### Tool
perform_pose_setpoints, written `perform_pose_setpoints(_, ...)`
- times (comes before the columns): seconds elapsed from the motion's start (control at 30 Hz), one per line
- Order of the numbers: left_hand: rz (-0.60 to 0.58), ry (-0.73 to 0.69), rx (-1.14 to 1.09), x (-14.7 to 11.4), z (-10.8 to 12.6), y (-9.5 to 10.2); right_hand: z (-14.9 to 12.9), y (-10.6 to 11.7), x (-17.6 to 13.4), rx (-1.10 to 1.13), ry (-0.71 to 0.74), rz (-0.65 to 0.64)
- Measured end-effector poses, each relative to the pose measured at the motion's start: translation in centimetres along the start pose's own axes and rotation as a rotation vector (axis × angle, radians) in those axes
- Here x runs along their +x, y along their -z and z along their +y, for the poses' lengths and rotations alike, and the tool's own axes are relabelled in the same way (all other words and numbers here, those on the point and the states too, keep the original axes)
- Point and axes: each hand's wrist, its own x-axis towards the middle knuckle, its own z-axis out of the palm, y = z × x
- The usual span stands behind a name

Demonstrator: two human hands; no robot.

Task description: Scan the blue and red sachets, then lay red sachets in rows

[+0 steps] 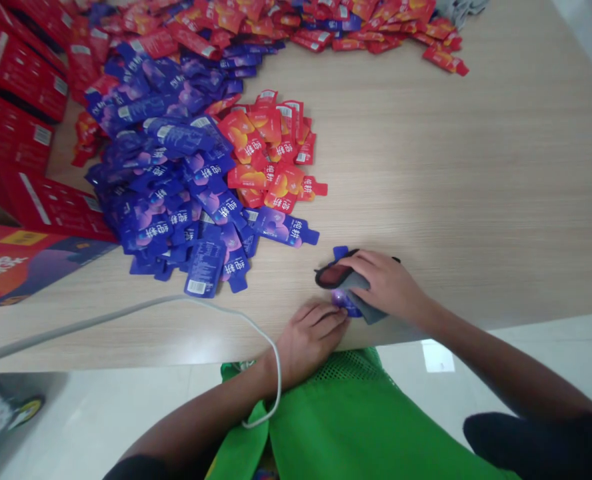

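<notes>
In the head view, a small purple sachet (341,300) lies on the table near its front edge, partly hidden under a cloth. My right hand (386,285) grips this folded cloth (360,291), grey with a dark reddish inner face and black edging, and presses it over the sachet. With fingers close together, my left hand (317,337) pinches the sachet's lower left edge. To the left is a heap of purple sachets (161,200), with several red-orange sachets (271,147) spread beside it.
More red and purple sachets (256,20) are piled along the back. Red boxes (13,133) and an open carton (31,260) stand at the left. A grey-white cable (141,305) crosses the table's front left and loops over my left wrist. Grey cloth (461,10) lies at the back.
</notes>
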Motion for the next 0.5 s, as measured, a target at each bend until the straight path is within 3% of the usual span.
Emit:
perform_pose_setpoints(0.1,-0.015,-0.002,0.029,0.1,0.2,0.4,2.7,1.4,3.3,-0.026,-0.032,0.099)
perform_pose_setpoints(0.2,-0.032,0.007,0.070,1.0,0.4,1.0,4.7,3.3,4.5,0.030,-0.103,0.299)
perform_pose_setpoints(0.33,0.000,0.138,0.133,3.8,0.6,1.9,6.5,4.4,3.1,0.078,-0.271,0.534)
perform_pose_setpoints(0.43,-0.034,0.302,0.229,6.4,0.9,2.2,7.9,3.6,1.4,0.073,-0.364,0.579)
perform_pose_setpoints(0.5,-0.091,0.359,0.279,7.7,1.1,2.1,9.0,2.7,0.5,0.054,-0.353,0.574)
